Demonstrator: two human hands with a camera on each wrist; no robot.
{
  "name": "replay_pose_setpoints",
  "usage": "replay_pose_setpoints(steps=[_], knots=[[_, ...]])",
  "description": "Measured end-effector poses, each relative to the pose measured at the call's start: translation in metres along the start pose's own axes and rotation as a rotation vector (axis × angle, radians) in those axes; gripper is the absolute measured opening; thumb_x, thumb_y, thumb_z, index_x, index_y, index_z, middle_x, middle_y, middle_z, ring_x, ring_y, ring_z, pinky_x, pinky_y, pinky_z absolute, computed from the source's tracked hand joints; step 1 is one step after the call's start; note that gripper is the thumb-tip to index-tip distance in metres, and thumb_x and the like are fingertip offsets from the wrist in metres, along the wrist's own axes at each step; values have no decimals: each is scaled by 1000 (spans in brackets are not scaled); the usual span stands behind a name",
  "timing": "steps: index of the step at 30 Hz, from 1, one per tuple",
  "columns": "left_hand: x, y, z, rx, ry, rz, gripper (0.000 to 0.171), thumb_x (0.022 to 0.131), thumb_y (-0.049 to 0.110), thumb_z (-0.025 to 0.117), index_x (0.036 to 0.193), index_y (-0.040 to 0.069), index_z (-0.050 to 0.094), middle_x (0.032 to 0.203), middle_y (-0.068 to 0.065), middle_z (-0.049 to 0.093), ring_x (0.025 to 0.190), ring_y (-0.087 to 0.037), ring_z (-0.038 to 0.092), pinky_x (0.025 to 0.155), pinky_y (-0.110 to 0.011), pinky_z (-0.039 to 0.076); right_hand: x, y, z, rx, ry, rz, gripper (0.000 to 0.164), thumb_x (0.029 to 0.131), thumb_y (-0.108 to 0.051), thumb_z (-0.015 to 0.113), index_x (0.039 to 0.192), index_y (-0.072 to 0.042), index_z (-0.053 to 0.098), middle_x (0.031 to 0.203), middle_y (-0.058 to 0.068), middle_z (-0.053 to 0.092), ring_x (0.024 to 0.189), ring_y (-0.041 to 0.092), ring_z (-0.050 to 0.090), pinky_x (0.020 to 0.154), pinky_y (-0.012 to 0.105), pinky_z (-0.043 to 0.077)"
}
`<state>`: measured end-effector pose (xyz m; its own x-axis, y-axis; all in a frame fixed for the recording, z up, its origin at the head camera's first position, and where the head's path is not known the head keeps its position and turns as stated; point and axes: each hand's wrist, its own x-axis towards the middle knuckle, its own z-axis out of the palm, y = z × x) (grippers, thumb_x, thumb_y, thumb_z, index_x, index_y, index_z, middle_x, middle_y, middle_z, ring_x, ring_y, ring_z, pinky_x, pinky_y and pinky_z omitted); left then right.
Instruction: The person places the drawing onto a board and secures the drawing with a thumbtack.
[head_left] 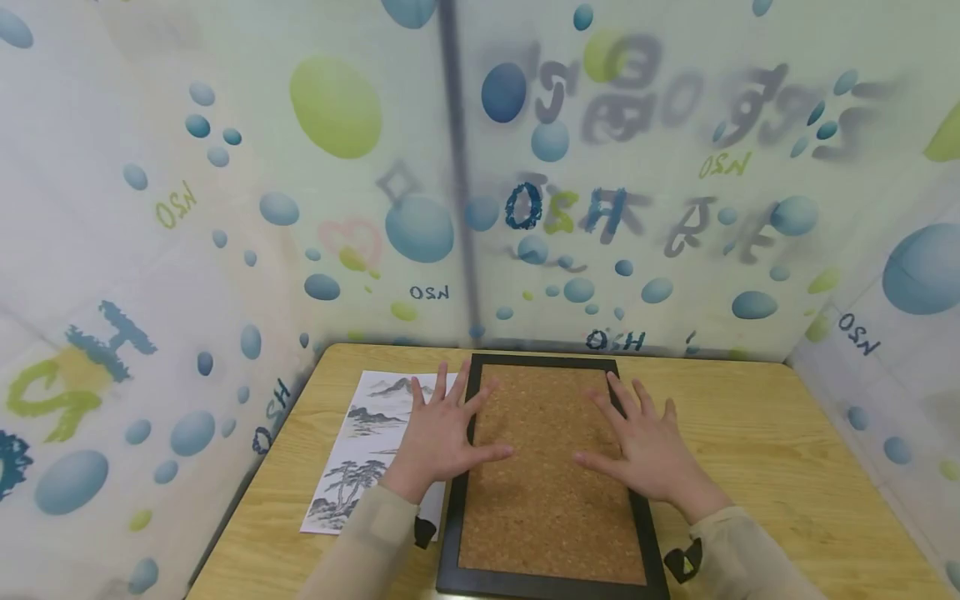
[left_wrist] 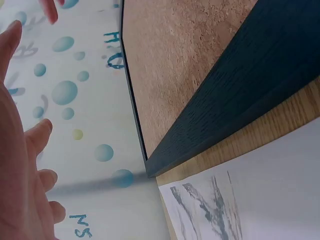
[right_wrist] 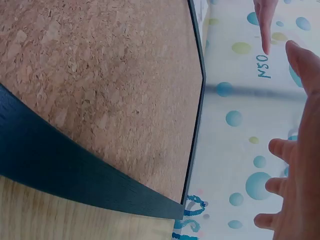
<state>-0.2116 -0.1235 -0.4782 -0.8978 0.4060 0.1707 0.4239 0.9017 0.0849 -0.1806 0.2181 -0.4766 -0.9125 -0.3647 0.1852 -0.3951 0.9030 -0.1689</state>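
A cork board (head_left: pixel 551 500) in a black frame (head_left: pixel 652 546) lies on the wooden table. My left hand (head_left: pixel 442 429), fingers spread, hovers over the frame's left side and holds nothing. Across from it, my right hand (head_left: pixel 648 442) is spread the same way above the right side, also holding nothing. Both wrist views show the fingers raised above the board, apart from its surface. A white sheet with an ink landscape (head_left: pixel 352 467) of mountains and pines lies left of the frame, partly hidden under my left hand and forearm.
The wooden table (head_left: pixel 780 467) reaches back to a pale curtain (head_left: pixel 360 233) printed with blue and green bubbles, which also hangs along both sides. A black band (head_left: pixel 684 562) sits by the right wrist.
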Motion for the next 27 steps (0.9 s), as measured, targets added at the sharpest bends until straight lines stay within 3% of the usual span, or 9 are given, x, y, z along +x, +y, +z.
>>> replay_pose_setpoints(steps=[5,12,23,27], knots=[[0,-1,-2,-23,9,7,109,77,104,34,167,44,22,175,-3,-8,158,-41,-10,113,-81,-4,-3,2,-6,18,1,7,99,91,-82,56,168,-24,33,174,17,17,153,55,19,102,90,19],[-1,-3,-6,-16,17,-4,109,78,103,36,168,42,23,177,-7,4,158,-43,-8,114,-81,-1,-5,6,-13,24,-4,22,99,92,-80,57,168,-23,31,174,17,18,153,54,18,103,89,19],[-4,-10,-12,-49,32,-3,106,79,100,40,168,45,19,177,-7,2,159,-43,-2,113,-83,9,-11,15,-22,122,12,12,97,94,-71,64,169,-23,27,174,17,17,153,54,18,103,88,21],[-7,-13,-15,-80,24,-21,106,79,99,43,167,46,17,177,-4,-2,159,-40,-5,116,-80,8,-12,20,-22,147,33,4,96,95,-69,66,169,-23,27,174,18,18,152,55,20,103,87,23]])
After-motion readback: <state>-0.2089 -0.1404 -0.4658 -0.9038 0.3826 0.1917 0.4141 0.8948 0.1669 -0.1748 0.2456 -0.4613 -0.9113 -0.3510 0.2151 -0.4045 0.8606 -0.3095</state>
